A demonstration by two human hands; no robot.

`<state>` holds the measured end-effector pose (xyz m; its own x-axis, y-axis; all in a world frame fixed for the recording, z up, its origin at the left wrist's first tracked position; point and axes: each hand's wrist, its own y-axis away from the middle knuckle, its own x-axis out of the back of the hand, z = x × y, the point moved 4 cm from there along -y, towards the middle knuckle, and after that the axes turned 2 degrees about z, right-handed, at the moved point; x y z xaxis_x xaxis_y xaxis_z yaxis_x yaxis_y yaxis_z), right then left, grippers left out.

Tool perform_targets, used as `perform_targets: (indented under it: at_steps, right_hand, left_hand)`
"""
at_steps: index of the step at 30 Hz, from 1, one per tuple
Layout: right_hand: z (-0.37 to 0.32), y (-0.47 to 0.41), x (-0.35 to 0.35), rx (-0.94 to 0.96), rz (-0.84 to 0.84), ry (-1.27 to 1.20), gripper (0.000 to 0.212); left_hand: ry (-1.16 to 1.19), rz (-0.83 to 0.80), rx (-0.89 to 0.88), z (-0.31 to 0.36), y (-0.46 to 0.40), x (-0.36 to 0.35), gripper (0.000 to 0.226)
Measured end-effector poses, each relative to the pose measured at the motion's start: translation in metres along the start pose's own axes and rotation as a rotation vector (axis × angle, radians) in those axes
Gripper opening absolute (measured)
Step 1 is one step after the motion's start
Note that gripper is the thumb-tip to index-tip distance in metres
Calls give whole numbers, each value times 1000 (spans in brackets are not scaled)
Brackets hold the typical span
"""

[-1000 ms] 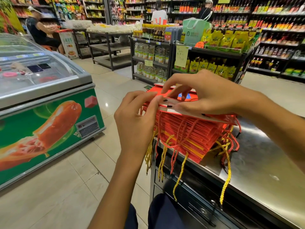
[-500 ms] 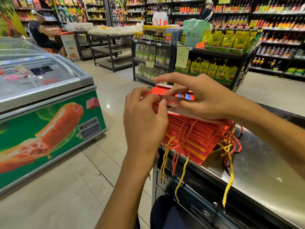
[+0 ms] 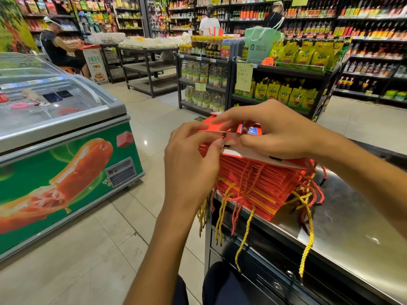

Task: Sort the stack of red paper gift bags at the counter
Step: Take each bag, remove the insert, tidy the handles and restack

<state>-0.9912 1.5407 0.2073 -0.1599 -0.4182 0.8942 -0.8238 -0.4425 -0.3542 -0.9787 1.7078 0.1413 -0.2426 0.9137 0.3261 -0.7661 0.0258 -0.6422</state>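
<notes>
Head view: steel counter (image 3: 343,234) in a tiled shop aisle, both hands' grips (image 3: 222,137) pinching the top red bag (image 3: 211,126).

A green chest freezer (image 3: 66,172) stands left; stocked shelves (image 3: 275,84) line the aisle beyond.

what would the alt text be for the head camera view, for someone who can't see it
Two bare hands work the top red paper gift bag of a stack of red paper gift bags at a steel counter's corner: the left hand pinches its near edge, the right hand grips it from above. Red and yellow cord handles hang over the edge; a chest freezer stands left.
</notes>
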Motion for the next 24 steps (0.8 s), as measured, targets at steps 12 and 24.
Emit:
perform_targets:
  at_steps: [12,24]
  right_hand:
    - [33,-9,-2,-118,28,-144,6]
    - [34,-4,-9,-52,265,-221,9]
  left_hand:
    - [85,-54,-40,-15,-3,17,16]
    - [12,-114,-204,-31,0,11,20]
